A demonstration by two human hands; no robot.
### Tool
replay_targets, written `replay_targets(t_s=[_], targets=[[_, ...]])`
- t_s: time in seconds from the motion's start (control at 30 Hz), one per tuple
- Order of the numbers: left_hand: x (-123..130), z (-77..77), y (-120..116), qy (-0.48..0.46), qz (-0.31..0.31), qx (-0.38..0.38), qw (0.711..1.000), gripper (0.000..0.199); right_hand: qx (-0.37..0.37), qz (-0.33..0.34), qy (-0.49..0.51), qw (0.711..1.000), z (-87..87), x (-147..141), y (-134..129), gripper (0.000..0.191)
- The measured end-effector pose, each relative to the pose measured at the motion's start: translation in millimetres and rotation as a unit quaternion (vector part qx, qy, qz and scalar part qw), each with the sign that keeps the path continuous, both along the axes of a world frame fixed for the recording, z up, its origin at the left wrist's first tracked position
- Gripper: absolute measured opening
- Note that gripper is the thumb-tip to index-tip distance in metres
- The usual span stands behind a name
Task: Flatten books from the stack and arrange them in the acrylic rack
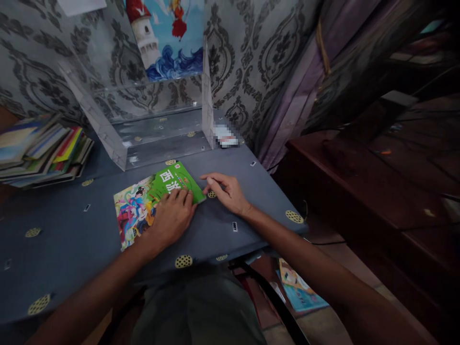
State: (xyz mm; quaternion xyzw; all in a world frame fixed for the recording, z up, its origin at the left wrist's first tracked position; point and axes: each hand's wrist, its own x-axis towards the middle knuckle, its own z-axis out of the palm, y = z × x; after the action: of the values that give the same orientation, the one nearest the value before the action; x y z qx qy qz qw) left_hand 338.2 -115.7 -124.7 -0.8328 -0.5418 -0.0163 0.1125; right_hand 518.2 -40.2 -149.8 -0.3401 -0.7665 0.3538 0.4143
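There's the grey damask-patterned wall [246, 57] ahead of you, above the blue-grey, yellow-printed tablecloth [72, 239]; before the clear plastic stand [168, 146] lies the green, brightly illustrated paper book [134, 206]. Your left hand [174, 213] rests palm-down on it, fingers extended; your right hand [230, 194] curls loosely just beside it, thumb near forefinger, contact unclear.

Dim in here; grey damask wallpaper [247, 52] ahead of me, purple curtain [287, 108] alongside, dark reddish cabinet [334, 177] right, tiled floor [341, 258], blue-grey covered table [64, 258].
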Motion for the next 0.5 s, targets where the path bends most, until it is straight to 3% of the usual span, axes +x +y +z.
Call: replay_targets(t_s=[0.13,0.27,0.43,0.5], targets=[[-8,-1.1,1,-0.030,-0.013,-0.005,0.999,0.035,0.042,0.032,-0.082,0.995,-4.9,-1,2,0.034],[-42,4.4,19,-0.108,-0.029,-0.034,0.993,0.030,0.060,0.028,-0.099,0.993,-6.5,0,0,0.031],[-104,10.5,50,-0.088,0.136,-0.051,0.985,0.038,0.138,0.024,-0.142,0.980,-4.5,5,-17,0.028],[-120,11.9,57,-0.104,0.159,-0.083,0.978,0.040,0.169,0.014,-0.175,0.970,-4.5,6,-27,0.028]])
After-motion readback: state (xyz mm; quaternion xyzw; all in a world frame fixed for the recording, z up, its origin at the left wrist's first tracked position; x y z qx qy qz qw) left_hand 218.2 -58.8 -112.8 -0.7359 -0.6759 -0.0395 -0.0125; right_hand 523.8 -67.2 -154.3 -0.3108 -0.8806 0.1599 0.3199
